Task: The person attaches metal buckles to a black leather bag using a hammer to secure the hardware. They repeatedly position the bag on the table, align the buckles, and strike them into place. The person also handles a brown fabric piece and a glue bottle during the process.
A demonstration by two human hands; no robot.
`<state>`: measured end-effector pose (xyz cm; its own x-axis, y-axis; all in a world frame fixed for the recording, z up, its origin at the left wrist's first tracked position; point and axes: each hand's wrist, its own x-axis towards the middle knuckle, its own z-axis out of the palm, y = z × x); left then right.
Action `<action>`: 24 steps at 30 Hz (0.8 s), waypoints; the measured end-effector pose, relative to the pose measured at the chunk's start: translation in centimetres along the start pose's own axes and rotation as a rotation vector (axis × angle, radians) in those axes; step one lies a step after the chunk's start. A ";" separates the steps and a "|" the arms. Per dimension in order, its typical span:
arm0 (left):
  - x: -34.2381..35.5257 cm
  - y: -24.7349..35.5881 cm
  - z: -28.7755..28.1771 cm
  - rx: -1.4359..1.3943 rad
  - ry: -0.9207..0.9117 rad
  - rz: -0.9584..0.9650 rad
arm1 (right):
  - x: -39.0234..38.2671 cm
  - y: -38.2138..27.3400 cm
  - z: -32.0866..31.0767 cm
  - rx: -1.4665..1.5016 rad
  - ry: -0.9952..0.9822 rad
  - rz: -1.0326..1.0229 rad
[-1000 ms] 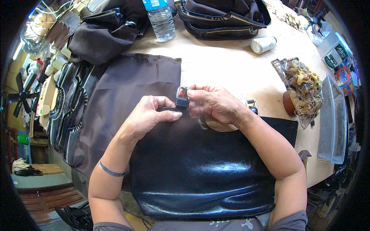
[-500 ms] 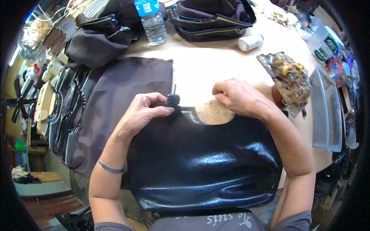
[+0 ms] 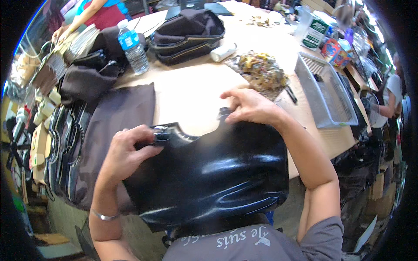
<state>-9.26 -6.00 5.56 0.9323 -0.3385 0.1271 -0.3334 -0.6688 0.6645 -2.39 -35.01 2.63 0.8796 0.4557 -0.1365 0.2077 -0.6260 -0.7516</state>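
Note:
A glossy black sheet [image 3: 226, 174], its top edge cut in a rounded notch with a pale strip along part of the rim, stretches across my lap and the table edge. My left hand [image 3: 126, 152] is closed on its upper left corner, thumb in front, where a small black clip-like piece [image 3: 161, 134] sits. With thumb and fingers, my right hand [image 3: 254, 106] pinches the corner on the other side of the notch. A small dark piece [image 3: 224, 114] shows there, too blurred to name.
Brown fabric [image 3: 126, 117] and stacked dark curved pieces [image 3: 65, 143] lie left. Farther back stand a water bottle [image 3: 134, 52], a black bag [image 3: 189, 37] and a white roll [image 3: 223, 51]. Right are a bag of scraps [image 3: 261, 71] and a plastic basket [image 3: 326, 93]. Other people are beyond.
The view has swung to the right. My right hand, earlier above the notch apart from the sheet, now pinches its right corner. My left hand still grips the left corner.

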 end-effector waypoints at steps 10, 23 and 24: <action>-5.4 -6.3 -21.8 0.666 0.759 0.196 | 1.9 -16.6 -7.3 -0.092 1.127 -1.094; -9.3 3.2 8.7 0.637 -0.111 0.283 | -10.7 5.3 2.9 -0.549 0.360 -0.519; -9.7 2.8 8.9 0.607 -0.106 0.168 | -11.8 5.5 3.2 -0.491 0.388 -0.561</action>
<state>-20.49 -10.49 -0.39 0.8520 -0.5142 0.0989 -0.5227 -0.8463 0.1026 -12.98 -41.78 -1.93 0.6566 0.5879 0.4725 0.7418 -0.6168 -0.2634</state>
